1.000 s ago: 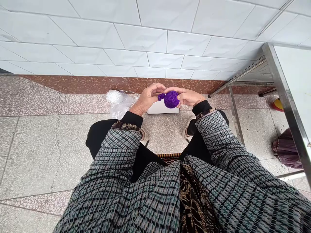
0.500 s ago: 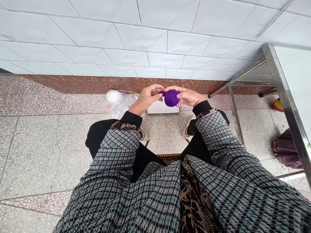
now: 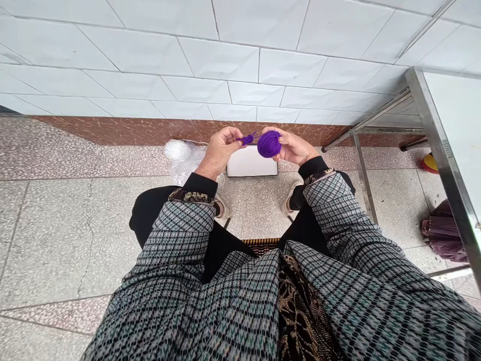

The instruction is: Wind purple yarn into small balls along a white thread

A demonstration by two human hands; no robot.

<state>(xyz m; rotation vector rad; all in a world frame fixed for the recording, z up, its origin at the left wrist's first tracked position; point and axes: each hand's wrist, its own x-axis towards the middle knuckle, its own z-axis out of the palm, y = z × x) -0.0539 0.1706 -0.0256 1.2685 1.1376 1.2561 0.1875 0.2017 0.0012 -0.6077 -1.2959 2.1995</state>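
My right hand (image 3: 295,146) is closed round a ball of purple yarn (image 3: 269,144), which shows on the hand's left side. Between the thumb and fingers of my left hand (image 3: 222,148) is pinched a small purple knitted or crocheted piece (image 3: 247,140). A gap separates this piece from the ball, and a thin strand seems to run across it. Whether a hook or needle is in either hand, I cannot tell. Below both hands, a white box or board (image 3: 251,163) lies on the floor.
Left of my hands, white yarn (image 3: 177,149) and a clear plastic bag (image 3: 185,169) lie on the floor. A tiled wall (image 3: 240,65) rises in front. On the right stands a metal-framed table (image 3: 432,120), with a purple-brown cloth item (image 3: 447,230) beneath.
My hands have drawn apart, the left one moving left. More of the purple piece now shows, and the yarn ball has shifted slightly right and up.
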